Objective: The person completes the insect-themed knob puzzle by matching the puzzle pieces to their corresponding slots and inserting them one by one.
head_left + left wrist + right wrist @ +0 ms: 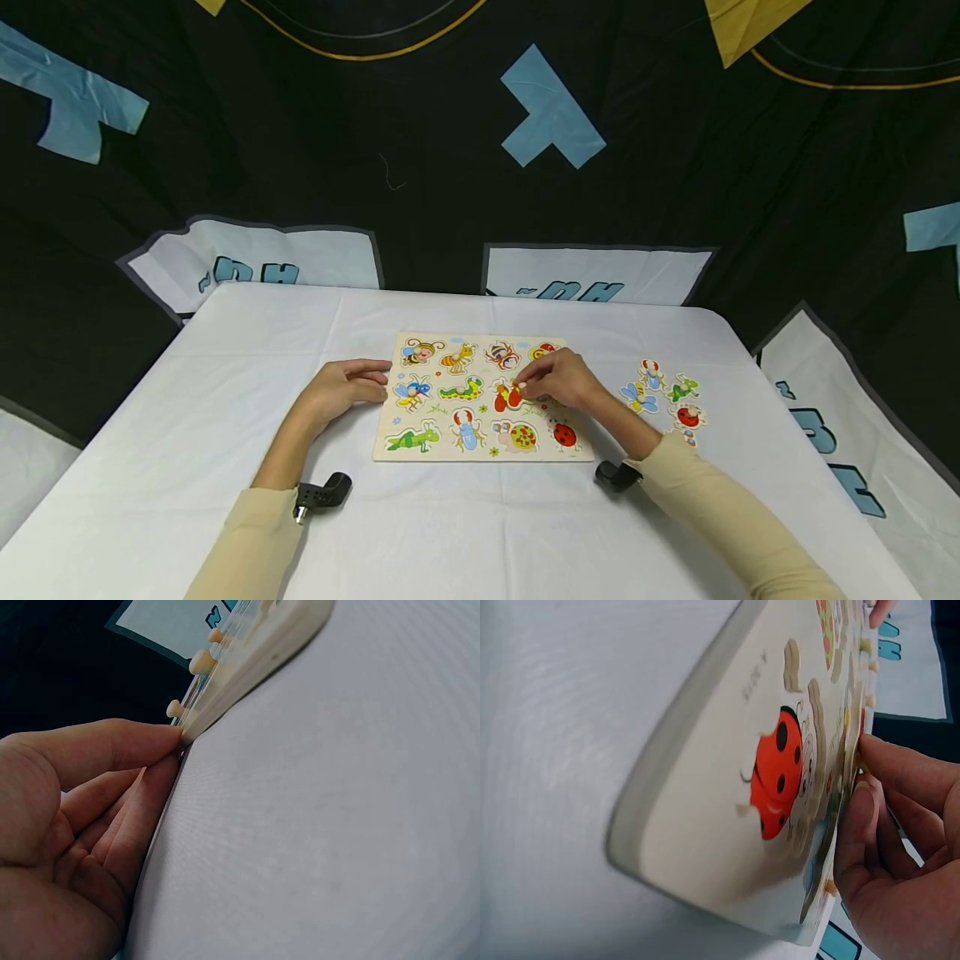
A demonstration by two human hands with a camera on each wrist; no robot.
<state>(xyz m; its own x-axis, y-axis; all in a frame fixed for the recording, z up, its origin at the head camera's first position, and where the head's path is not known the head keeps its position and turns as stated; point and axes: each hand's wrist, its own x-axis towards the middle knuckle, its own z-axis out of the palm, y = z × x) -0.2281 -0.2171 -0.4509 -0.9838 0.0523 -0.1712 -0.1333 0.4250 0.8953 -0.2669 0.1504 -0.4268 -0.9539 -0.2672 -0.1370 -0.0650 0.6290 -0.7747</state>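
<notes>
A wooden puzzle board with printed insects lies on the white table. My left hand pinches its left edge between thumb and fingers; in the left wrist view the thumb meets the edge beside small wooden knobs. Over the right part of the board, my right hand pinches at a red butterfly piece in the middle row. The right wrist view shows thumb and forefinger together there, mostly hiding what they hold. Near them the ladybug recess shows its printed picture.
Several loose insect pieces lie right of the board, among them a ladybug piece, a blue-winged piece and a green piece. A black cloth with blue shapes hangs behind the white table.
</notes>
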